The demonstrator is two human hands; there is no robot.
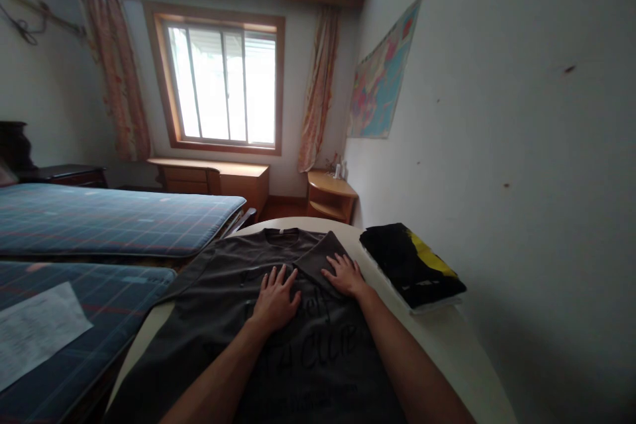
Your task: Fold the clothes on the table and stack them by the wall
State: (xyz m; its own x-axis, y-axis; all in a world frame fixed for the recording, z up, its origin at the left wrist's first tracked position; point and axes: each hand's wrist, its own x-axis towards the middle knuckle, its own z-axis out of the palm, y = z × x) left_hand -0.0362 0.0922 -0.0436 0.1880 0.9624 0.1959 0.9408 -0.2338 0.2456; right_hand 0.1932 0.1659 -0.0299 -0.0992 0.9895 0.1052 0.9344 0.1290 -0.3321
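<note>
A dark grey T-shirt with black lettering lies spread over a pale table, its neckline at the far end. The right side of the shirt is folded inward near the shoulder. My left hand rests flat on the chest, fingers spread, over the print. On the folded part lies my right hand, palm down with its fingers apart. Neither hand grips the cloth. My forearms hide part of the lettering and the lower shirt.
A folded black and yellow garment stack sits on the table at the right, close to the wall. Left of the table are plaid mattresses, one bearing a paper sheet. A desk and corner shelf stand beyond.
</note>
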